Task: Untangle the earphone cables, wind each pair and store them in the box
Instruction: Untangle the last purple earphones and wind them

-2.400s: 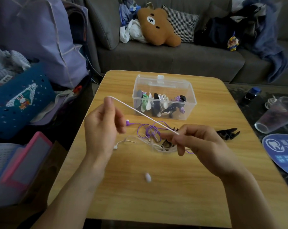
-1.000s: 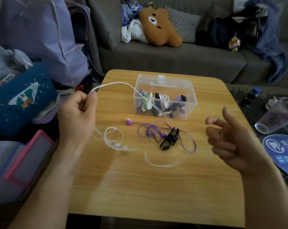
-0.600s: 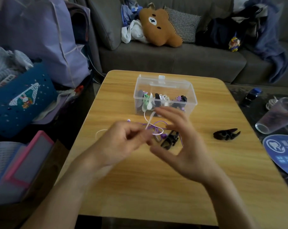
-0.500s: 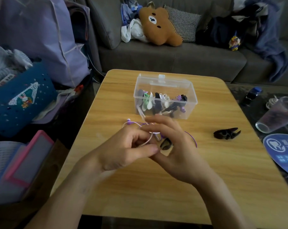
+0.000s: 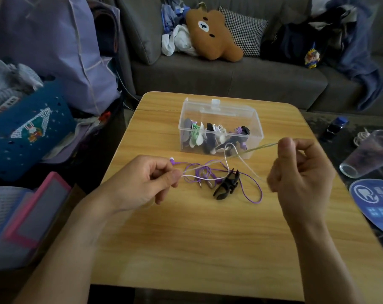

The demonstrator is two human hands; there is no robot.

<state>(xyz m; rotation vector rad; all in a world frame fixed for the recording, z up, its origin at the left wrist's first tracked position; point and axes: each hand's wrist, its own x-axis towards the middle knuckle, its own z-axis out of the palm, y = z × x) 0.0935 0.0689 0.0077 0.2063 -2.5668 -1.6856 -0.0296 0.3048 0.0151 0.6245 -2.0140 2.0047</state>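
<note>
White cable (image 5: 208, 177) | now stretched | hands (image 5: 146, 178) (image 5: 300, 172) apart since 0.5 s ago

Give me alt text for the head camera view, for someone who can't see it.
Two hands stretch a white earphone cable above a wooden table: the left hand pinches one end, the right hand grips the other. Beneath it lie a tangled purple earphone cable and a black clip, with a clear plastic box of wound earphones behind.
</note>
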